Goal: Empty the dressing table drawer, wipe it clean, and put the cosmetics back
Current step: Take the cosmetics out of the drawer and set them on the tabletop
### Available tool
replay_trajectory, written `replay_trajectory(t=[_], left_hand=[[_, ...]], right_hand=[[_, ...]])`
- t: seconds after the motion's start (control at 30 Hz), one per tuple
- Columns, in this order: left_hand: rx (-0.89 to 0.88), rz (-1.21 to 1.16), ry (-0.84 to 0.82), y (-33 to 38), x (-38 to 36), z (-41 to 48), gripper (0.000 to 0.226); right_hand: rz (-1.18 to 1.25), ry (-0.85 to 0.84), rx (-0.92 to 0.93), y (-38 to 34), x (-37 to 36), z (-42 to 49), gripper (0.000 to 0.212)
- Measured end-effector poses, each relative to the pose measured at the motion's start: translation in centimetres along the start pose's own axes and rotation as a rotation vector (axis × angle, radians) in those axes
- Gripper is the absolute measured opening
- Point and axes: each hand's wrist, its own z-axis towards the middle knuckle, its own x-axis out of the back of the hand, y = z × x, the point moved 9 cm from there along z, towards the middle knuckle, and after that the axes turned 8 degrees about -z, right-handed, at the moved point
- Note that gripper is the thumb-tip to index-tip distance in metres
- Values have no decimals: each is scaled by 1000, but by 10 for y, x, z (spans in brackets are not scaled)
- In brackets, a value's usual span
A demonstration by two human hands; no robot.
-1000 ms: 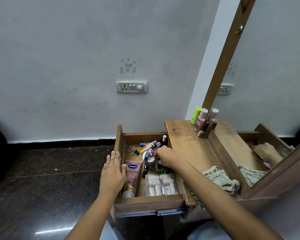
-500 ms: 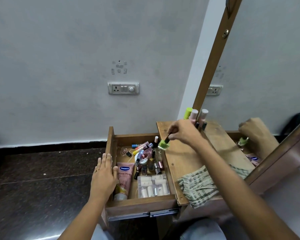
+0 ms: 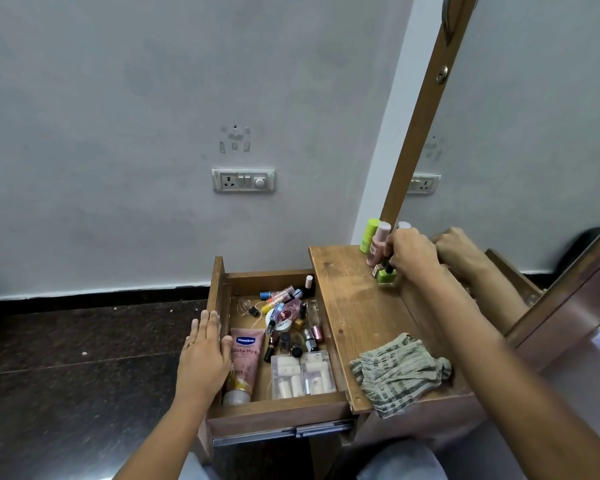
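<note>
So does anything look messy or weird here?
The drawer is a jumble: little bottles and tubes lie crisscross, piled toward the back. The crumpled cloth hangs over the front edge of the table. Nothing looks spilled or broken.

Brown wood, lime green and pink against pale grey.

Shows plain mid-brown wood on the dressing table (image 3: 357,306) and the open drawer (image 3: 219,289); lime green with a black cap on the nail polish bottle (image 3: 385,277) at the far right; the same lime green on the stick (image 3: 369,233) behind it, beside a dusty-pink bottle (image 3: 380,244) capped in paler pink. Sets, near left in the drawer, a pink lotion tube (image 3: 245,362) with a blue oval logo and a gold band, next to a clear case (image 3: 302,374) of white pieces. Gives the cloth (image 3: 395,374), near right, pale grey-green with dark green stripes; the floor (image 3: 84,358) black and speckled; the wall (image 3: 118,133) pale grey; the switch plate (image 3: 243,180) off-white.
</note>
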Motion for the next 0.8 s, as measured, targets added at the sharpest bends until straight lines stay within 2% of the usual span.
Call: replay_trajectory(t=[0.3, 0.63, 0.73, 0.8], left_hand=[[0, -8, -4, -1, 0, 0, 60], [2, -8, 3, 0, 0, 0, 60], [1, -13, 8, 2, 2, -1, 59], [5, -15, 8, 2, 3, -1, 59]], right_hand=[[-161, 11, -4, -3, -10, -1, 14], [-214, 5, -19, -5, -14, -3, 15], [-145, 88, 22, -13, -8, -8, 16], [14, 127, 92, -30, -10, -15, 22]])
